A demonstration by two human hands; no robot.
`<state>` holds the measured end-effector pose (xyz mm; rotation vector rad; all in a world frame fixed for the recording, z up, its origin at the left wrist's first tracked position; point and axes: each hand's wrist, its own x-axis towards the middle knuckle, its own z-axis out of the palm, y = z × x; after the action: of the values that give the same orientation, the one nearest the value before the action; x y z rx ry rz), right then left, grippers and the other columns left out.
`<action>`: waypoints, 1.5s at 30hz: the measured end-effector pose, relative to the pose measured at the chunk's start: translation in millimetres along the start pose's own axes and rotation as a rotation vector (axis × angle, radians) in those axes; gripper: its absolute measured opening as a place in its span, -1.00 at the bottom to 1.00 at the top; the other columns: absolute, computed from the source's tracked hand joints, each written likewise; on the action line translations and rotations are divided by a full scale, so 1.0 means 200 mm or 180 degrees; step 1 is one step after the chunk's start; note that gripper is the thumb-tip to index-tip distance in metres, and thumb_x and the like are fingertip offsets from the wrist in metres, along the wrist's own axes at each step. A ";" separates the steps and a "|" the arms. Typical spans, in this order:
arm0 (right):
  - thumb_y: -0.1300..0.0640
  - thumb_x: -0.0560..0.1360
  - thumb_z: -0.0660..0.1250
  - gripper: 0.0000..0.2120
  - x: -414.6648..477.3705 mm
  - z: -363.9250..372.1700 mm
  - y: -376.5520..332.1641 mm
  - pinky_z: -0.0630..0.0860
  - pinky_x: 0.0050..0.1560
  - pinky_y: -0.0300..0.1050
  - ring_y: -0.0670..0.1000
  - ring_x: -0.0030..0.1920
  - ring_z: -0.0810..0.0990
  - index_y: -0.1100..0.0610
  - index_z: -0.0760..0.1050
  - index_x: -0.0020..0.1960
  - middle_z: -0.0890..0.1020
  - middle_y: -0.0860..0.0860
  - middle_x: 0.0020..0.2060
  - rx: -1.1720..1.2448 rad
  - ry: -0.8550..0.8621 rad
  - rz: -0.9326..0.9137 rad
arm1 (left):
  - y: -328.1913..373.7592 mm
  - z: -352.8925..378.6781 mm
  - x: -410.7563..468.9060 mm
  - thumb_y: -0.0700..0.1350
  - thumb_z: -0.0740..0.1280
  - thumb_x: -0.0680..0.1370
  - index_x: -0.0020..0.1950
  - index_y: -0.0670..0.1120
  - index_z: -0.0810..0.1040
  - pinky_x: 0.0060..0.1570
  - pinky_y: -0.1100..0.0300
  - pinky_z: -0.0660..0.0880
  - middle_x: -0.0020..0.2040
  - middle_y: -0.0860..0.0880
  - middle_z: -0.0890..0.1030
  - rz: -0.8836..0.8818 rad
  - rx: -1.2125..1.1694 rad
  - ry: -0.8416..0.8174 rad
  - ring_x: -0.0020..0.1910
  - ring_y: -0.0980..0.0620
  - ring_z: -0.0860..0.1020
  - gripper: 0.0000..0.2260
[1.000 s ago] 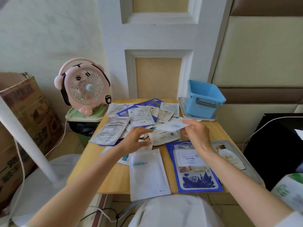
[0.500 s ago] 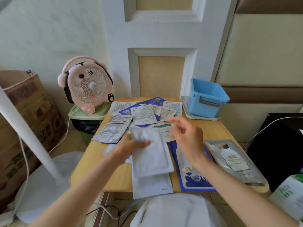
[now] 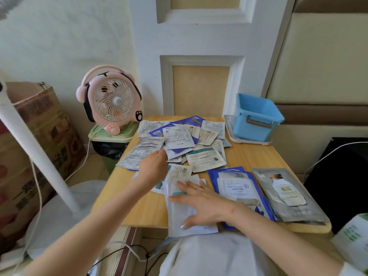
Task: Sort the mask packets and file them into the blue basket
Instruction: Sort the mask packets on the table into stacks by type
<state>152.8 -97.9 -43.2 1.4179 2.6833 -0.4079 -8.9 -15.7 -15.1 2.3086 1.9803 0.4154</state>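
Several white packets [image 3: 182, 217] under flat right hand [image 3: 203, 204].

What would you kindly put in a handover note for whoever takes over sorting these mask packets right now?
Left hand: reaching into the loose pile; blur hides whether it grips anything.
Right hand: flat, fingers straight, pressing on the white stack at the near edge.
Done: three sorted stacks in a row: white, then the blue stack, then the silver stack.
Blue basket: far right corner, no packets visible inside.
Left: sort the loose pile, then file everything into the basket.
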 end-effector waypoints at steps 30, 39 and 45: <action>-0.08 0.54 0.23 -0.67 -0.11 -0.31 0.30 0.54 -0.09 -0.01 0.11 -0.02 0.63 0.09 0.55 0.16 0.66 0.12 0.02 0.4804 0.1845 0.0996 | 0.22 -0.11 0.00 -0.15 0.14 0.62 -0.04 -0.18 0.35 -0.70 0.28 0.26 -0.40 -0.06 0.47 0.0401 -0.2691 0.0575 -0.62 0.03 0.39 -0.89; 0.40 0.47 0.27 -0.51 0.02 -0.12 0.28 0.59 -0.14 -0.02 0.03 -0.17 0.55 0.09 0.36 0.35 0.54 0.10 -0.18 0.2421 0.1982 0.1697 | -0.16 0.08 0.15 0.18 0.20 0.54 0.43 -0.21 0.19 0.35 -0.14 0.15 0.45 -0.21 0.24 -0.0608 0.0296 0.0261 0.45 -0.22 0.16 -0.38; -0.23 0.51 0.14 -0.41 0.03 -0.03 0.14 -0.26 0.48 0.08 0.01 0.52 -0.15 -0.12 0.11 0.49 -0.04 -0.06 0.53 0.0064 0.1146 0.0389 | -0.35 0.19 0.10 -0.20 0.07 0.57 0.31 -0.25 0.37 0.06 0.12 0.47 0.26 -0.24 0.44 -0.0496 0.1460 -0.0213 0.20 -0.16 0.48 -0.67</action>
<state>172.4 -75.8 -45.1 1.8039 2.8413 -0.1840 -63.0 20.6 -63.9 2.3311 2.4016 -0.1443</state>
